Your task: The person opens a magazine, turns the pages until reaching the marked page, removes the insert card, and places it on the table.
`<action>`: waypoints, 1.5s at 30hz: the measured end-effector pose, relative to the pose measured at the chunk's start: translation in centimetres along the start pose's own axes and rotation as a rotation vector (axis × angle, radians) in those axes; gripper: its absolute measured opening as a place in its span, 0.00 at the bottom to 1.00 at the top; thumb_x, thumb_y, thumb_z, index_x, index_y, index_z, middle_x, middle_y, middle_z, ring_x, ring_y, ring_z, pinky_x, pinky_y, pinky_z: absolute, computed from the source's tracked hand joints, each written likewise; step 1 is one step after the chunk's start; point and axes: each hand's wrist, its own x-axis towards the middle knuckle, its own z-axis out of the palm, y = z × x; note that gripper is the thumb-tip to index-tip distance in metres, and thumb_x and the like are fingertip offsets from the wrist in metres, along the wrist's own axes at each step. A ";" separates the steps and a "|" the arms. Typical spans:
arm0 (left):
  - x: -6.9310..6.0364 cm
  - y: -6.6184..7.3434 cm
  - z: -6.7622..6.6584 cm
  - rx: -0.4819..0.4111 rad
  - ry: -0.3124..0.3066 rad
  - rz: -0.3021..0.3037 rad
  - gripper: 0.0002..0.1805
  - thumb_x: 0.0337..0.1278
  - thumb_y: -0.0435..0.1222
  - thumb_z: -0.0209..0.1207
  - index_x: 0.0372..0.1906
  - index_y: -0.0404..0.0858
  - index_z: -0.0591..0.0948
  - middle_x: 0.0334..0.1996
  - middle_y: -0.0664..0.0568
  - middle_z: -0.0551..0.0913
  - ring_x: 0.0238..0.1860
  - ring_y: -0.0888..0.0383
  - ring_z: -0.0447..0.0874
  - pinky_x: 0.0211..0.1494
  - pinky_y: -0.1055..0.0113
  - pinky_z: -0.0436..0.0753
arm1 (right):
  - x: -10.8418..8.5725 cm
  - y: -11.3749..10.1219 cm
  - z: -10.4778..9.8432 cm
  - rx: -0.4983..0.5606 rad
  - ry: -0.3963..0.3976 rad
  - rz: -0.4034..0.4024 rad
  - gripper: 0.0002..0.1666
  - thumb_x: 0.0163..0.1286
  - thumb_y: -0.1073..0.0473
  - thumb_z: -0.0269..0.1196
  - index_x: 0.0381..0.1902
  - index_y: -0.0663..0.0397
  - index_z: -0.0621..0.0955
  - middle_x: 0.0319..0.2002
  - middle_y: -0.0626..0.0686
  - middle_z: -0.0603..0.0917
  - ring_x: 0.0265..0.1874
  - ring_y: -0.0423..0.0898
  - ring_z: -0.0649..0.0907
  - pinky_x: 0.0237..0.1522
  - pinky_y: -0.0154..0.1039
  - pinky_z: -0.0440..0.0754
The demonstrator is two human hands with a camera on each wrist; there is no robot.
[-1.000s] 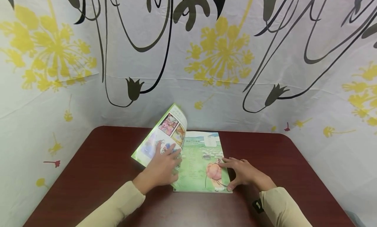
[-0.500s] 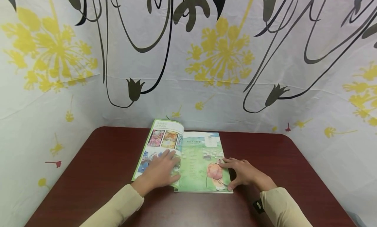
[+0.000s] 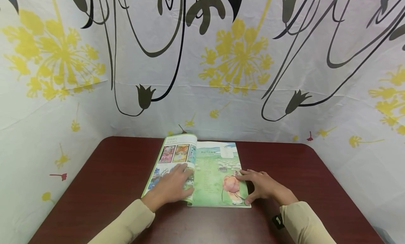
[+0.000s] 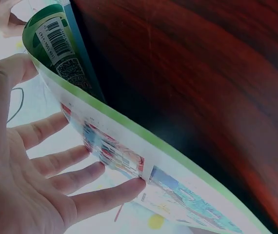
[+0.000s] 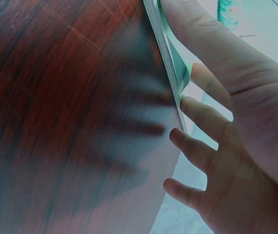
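Observation:
An open magazine (image 3: 207, 182) lies on the table, its right page showing a pink flower on green. My left hand (image 3: 172, 184) rests with spread, nearly straight fingers on the left page (image 3: 167, 168), which bears photos. In the left wrist view, that page and the green cover (image 4: 41, 41) with a barcode bow up off the table, and the fingers of my left hand (image 4: 36, 190) touch the page. At the right edge, my right hand (image 3: 264, 187) touches the magazine with thumb and fingertips. The right wrist view shows its fingers (image 5: 195, 148) apart beside the page edges (image 5: 166, 58).
The dark red wooden table (image 3: 104, 180) has rounded far corners. Behind it hangs a white cloth (image 3: 221, 107) printed with yellow flowers and dark stems. A black device (image 3: 277, 221) sits at the right wrist, by the sleeve.
The left page and cover have swung down to the left, from raised and tilted to nearly flat, with my left hand on them. My right hand has stayed at the right edge.

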 end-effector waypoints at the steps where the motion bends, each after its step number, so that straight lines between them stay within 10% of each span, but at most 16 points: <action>1: 0.0 0.0 0.1 0.002 0.000 0.000 0.29 0.57 0.49 0.61 0.61 0.40 0.77 0.66 0.38 0.71 0.66 0.41 0.69 0.55 0.41 0.78 | 0.0 0.0 0.0 0.001 -0.001 0.001 0.60 0.38 0.32 0.76 0.68 0.54 0.76 0.69 0.64 0.70 0.69 0.69 0.65 0.56 0.76 0.61; 21: 0.4 1.2 1.0 0.132 0.036 -0.058 0.54 0.37 0.77 0.57 0.59 0.37 0.77 0.58 0.41 0.75 0.55 0.43 0.74 0.45 0.45 0.79 | 0.3 -0.8 -0.3 0.027 0.008 0.068 0.46 0.56 0.31 0.69 0.66 0.52 0.78 0.69 0.64 0.71 0.69 0.70 0.66 0.59 0.75 0.59; 45: 0.0 2.1 1.1 0.195 0.030 -0.057 0.60 0.30 0.77 0.62 0.63 0.36 0.73 0.64 0.35 0.71 0.63 0.35 0.70 0.47 0.40 0.79 | 0.8 -1.6 -1.4 0.036 0.116 0.114 0.51 0.63 0.26 0.59 0.71 0.57 0.70 0.66 0.60 0.74 0.66 0.60 0.72 0.61 0.63 0.70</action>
